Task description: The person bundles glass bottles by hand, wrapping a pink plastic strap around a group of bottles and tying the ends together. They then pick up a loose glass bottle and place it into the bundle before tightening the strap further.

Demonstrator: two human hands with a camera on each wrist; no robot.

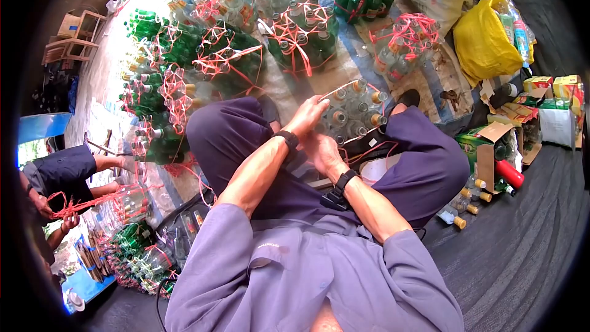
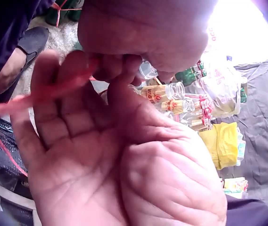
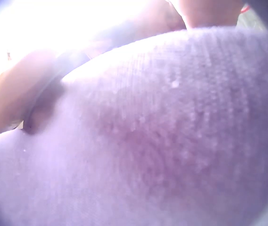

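In the head view, my left hand (image 1: 307, 117) and right hand (image 1: 322, 150) meet beside a bundle of clear glass bottles (image 1: 355, 128) between my legs. Red plastic string (image 2: 44, 94) crosses the curled fingers of my left hand (image 2: 91, 155), its thumb against the forefinger. At the top of the left wrist view, the right hand (image 2: 143, 28) bends its fingers close to that thumb, where the string runs in. A strand (image 1: 341, 88) stretches from the left hand across the bottle necks. Skin fills most of the right wrist view, hiding the right fingertips there.
Tied bundles of green bottles (image 1: 230, 55) stand ahead and left. A clear-bottle bundle (image 1: 402, 49) and a yellow sack (image 1: 488, 43) lie to the right, near cartons (image 1: 491, 141) and loose bottles (image 1: 461, 203). At left, another person's hands (image 1: 70, 221) hold red string.
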